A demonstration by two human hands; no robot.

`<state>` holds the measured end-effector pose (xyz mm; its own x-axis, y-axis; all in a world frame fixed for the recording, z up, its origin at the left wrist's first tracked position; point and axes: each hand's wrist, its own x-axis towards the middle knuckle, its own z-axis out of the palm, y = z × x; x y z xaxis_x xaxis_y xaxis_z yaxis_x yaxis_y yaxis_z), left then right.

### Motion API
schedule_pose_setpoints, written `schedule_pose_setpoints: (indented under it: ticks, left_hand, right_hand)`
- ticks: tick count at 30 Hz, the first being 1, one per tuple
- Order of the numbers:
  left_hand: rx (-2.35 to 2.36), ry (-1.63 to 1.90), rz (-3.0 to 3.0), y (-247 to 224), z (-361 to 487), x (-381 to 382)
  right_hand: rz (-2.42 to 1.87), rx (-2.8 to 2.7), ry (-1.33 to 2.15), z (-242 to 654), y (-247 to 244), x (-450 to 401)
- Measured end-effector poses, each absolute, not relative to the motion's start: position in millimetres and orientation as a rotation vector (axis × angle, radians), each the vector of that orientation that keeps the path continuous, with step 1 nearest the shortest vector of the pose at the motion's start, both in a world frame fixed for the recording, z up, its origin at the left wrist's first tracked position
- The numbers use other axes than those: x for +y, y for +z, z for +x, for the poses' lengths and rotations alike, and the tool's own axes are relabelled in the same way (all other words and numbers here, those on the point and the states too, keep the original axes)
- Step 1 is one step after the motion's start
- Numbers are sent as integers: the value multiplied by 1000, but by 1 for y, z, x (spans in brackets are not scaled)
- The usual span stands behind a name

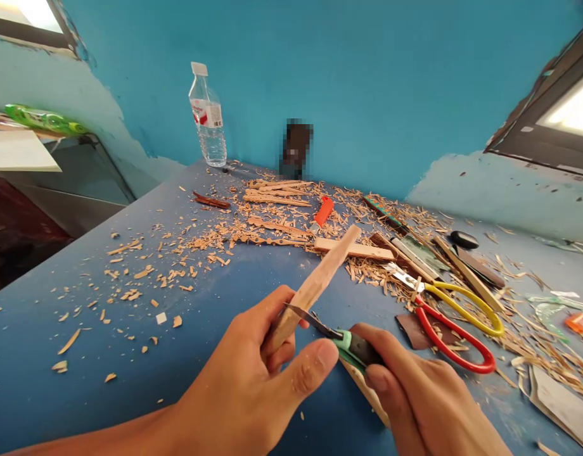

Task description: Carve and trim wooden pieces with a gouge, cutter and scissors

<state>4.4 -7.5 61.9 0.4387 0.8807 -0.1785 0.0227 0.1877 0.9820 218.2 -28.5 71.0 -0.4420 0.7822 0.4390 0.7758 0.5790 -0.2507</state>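
Note:
My left hand (253, 367) is wrapped round the lower end of a flat wooden stick (322, 272), which slants up and away to the right. In my right hand (415, 386) is a carving knife (351, 345) with a green and black handle. Its dark blade lies across the stick just above my left fingers, and my left thumb is beside the handle's front end. Below the knife, a pale strip (367, 389) is partly covered by my right hand; I cannot make out what it is.
Wood shavings litter the blue table (130, 399). Carved sticks (277, 193) and a red-handled cutter (324, 212) lie behind my hands. To the right are scissors (462, 323) with red and yellow handles and several tools. A water bottle (208, 120) stands by the wall.

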Motion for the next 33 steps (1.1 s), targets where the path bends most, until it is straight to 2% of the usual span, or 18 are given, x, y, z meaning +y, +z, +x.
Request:
schedule_pose_setpoints:
  ticks: [5, 13, 24, 26, 28, 33]
  left_hand:
    - [983, 860, 1209, 57, 8, -8]
    - [1050, 918, 1289, 50, 15, -12]
    - [975, 902, 1381, 50, 13, -3]
    - [990, 900, 1390, 55, 12, -4]
    - [1017, 876, 1363, 62, 10, -5]
    - [986, 814, 1328, 69, 7, -6]
  right_hand:
    - [-1288, -2317, -132, 218, 57, -38]
    - [-1320, -2324, 6, 219, 51, -51]
    - [-1334, -2099, 814, 231, 54, -49]
    - [-1294, -2059, 687, 238, 57, -49]
    - [-1292, -2050, 416, 246, 57, -48]
    - [-1232, -2259, -88, 249, 57, -39]
